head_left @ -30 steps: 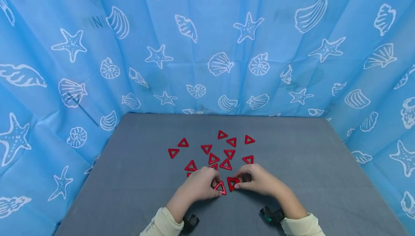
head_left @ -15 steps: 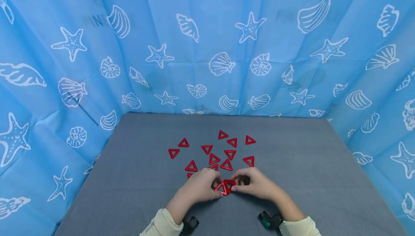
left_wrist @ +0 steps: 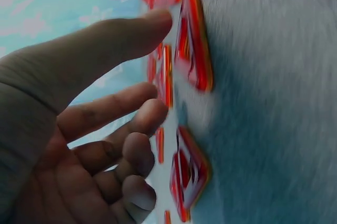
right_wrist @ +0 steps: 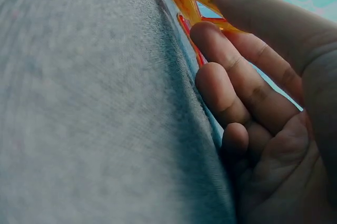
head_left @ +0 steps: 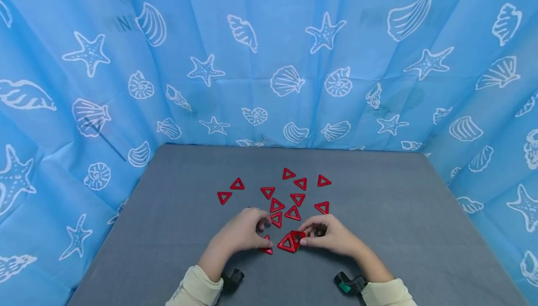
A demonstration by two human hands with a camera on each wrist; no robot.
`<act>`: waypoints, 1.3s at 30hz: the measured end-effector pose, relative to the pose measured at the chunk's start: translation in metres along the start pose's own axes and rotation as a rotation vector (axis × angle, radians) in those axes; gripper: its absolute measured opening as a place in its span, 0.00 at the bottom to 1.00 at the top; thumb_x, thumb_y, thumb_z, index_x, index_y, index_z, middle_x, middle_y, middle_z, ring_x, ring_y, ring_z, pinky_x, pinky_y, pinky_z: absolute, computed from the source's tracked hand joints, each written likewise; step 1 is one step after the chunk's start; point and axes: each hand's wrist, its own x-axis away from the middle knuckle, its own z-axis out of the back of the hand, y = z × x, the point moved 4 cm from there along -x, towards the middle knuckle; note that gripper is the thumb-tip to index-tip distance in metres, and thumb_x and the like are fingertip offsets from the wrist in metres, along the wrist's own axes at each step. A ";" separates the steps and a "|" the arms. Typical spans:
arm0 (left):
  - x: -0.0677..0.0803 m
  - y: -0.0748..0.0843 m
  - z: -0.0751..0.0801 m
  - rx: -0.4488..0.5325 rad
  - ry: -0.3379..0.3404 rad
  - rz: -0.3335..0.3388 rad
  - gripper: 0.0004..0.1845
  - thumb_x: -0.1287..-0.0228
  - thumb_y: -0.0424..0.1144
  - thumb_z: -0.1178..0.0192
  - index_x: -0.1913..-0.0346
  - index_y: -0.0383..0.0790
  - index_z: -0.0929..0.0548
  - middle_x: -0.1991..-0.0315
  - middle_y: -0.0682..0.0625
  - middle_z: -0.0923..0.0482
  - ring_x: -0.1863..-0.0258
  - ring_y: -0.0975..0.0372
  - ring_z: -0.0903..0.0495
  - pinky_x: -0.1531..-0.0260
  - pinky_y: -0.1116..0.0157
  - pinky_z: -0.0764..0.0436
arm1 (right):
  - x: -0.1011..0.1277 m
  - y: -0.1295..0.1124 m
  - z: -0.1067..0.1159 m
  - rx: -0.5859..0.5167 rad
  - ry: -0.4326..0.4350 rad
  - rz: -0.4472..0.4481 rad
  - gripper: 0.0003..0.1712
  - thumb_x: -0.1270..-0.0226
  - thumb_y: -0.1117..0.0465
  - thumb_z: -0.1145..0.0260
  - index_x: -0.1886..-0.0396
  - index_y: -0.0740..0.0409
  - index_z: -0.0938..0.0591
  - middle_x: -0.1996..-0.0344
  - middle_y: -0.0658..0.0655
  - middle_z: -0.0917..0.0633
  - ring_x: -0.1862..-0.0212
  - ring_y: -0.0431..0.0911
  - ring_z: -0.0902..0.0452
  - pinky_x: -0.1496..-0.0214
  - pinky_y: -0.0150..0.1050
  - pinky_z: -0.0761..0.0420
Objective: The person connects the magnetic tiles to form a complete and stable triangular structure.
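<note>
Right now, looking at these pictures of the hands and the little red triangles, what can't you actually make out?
- Head view: the left hand covers most of a red triangle; whether it grips it is unclear.
- Head view: a dark object sits behind the right hand, too hidden to identify.
- Left wrist view: motion blur smears the triangles' outlines.
- Right wrist view: triangles cut off by the top edge.

A staged recording booth: blue seashell-print curtain (head_left: pixel 269 63) walls a grey felt-covered table (head_left: pixel 399 212).

Even, bright light falls on my table (head_left: pixel 378 231) with soft shadows, the head view bows at its edges, and both wrist views blur badly up close.
</note>
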 end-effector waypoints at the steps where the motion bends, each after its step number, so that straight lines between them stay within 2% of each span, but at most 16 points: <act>1: 0.001 -0.003 0.002 0.003 -0.006 0.007 0.22 0.46 0.46 0.17 0.52 0.43 0.12 0.66 0.52 0.20 0.68 0.66 0.27 0.66 0.65 0.25 | 0.000 0.000 0.000 -0.003 -0.002 0.003 0.11 0.32 0.61 0.22 0.52 0.54 0.10 0.67 0.56 0.10 0.69 0.38 0.18 0.67 0.35 0.19; 5: 0.005 -0.008 0.006 0.029 -0.039 0.024 0.22 0.49 0.44 0.15 0.55 0.43 0.14 0.67 0.49 0.20 0.70 0.65 0.27 0.67 0.64 0.26 | 0.000 0.001 0.001 -0.018 -0.007 0.002 0.11 0.32 0.61 0.23 0.52 0.56 0.10 0.66 0.57 0.10 0.68 0.38 0.18 0.66 0.34 0.19; 11: 0.009 -0.007 0.006 0.049 -0.093 0.066 0.20 0.50 0.47 0.15 0.61 0.46 0.15 0.68 0.52 0.21 0.71 0.65 0.27 0.69 0.65 0.26 | 0.000 0.002 0.001 -0.026 -0.005 0.005 0.10 0.31 0.63 0.24 0.52 0.56 0.10 0.67 0.57 0.11 0.69 0.37 0.20 0.68 0.34 0.21; 19: 0.009 -0.001 0.003 0.017 -0.084 0.080 0.16 0.49 0.43 0.15 0.66 0.45 0.14 0.71 0.54 0.22 0.73 0.65 0.26 0.70 0.64 0.25 | 0.000 0.000 0.002 -0.028 -0.005 0.001 0.10 0.31 0.63 0.24 0.52 0.56 0.10 0.69 0.57 0.13 0.70 0.38 0.21 0.68 0.33 0.22; 28: 0.004 0.005 0.000 -0.007 -0.089 0.030 0.14 0.47 0.39 0.17 0.64 0.46 0.15 0.69 0.52 0.18 0.73 0.67 0.27 0.71 0.66 0.26 | -0.002 0.001 0.001 -0.041 -0.014 0.011 0.10 0.31 0.64 0.24 0.52 0.57 0.10 0.69 0.60 0.13 0.69 0.39 0.20 0.68 0.34 0.21; 34: 0.004 0.006 -0.003 0.022 -0.097 0.029 0.15 0.45 0.40 0.17 0.63 0.47 0.16 0.70 0.53 0.20 0.73 0.67 0.26 0.70 0.66 0.26 | -0.002 -0.001 0.000 -0.050 -0.018 0.011 0.10 0.30 0.64 0.25 0.51 0.57 0.10 0.69 0.61 0.13 0.69 0.40 0.20 0.68 0.34 0.20; 39: 0.006 0.006 -0.007 0.039 -0.091 -0.011 0.13 0.40 0.39 0.20 0.62 0.49 0.18 0.75 0.55 0.24 0.76 0.67 0.27 0.71 0.68 0.27 | 0.001 -0.001 -0.003 -0.060 -0.015 0.016 0.09 0.30 0.64 0.25 0.51 0.57 0.10 0.69 0.62 0.13 0.69 0.41 0.19 0.68 0.35 0.20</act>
